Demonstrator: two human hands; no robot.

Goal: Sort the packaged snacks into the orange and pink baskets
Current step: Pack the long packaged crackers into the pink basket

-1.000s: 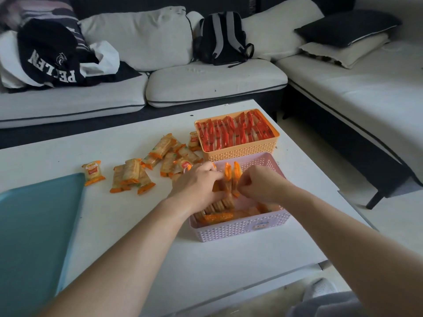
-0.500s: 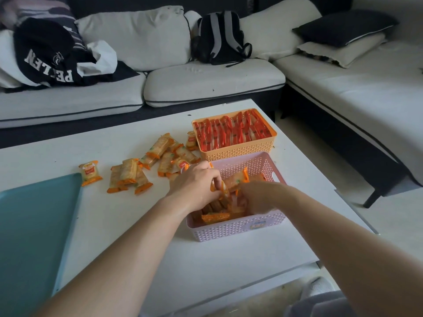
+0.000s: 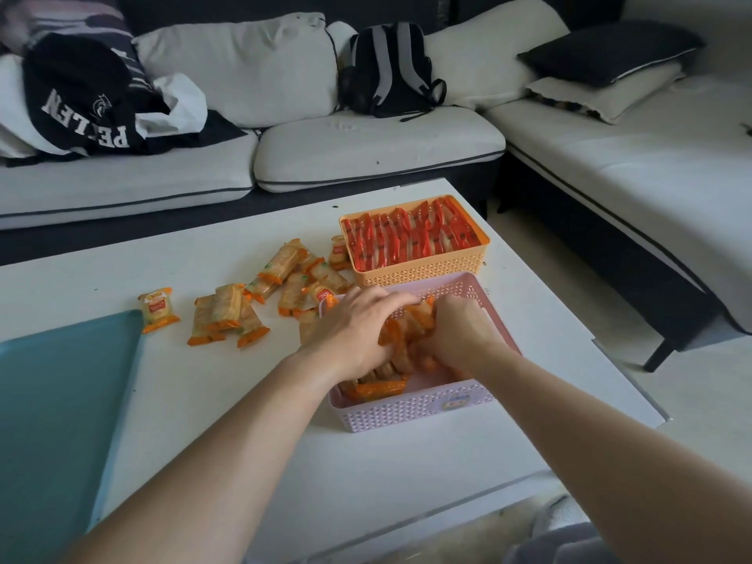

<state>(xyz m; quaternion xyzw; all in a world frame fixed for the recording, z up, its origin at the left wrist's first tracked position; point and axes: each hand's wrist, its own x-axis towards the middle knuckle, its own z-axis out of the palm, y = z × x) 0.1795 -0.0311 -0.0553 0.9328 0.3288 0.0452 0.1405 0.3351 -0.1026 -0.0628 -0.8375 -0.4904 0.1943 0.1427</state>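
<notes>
Head view, orange-edged snacks [image 3: 380, 389], pink lattice basket [image 3: 407, 409]

A white table [image 3: 407, 457] is set before a pale corner sofa [image 3: 366, 144] on a light floor [image 3: 712, 400], dimly lit. A backpack [image 3: 390, 71], dark clothes [image 3: 81, 99] and a black cushion [image 3: 610, 50] are left on it.

Single head-worn wide-angle view faces forward and down, close above left hand [image 3: 354, 331] and right hand [image 3: 460, 331] over white rectangular table [image 3: 183, 380], pale cushioned sofa [image 3: 366, 144] beyond.

Left hand [image 3: 354, 335], right hand [image 3: 460, 335] cover pink basket [image 3: 407, 409] snacks [image 3: 382, 387]; grips unclear.
</notes>
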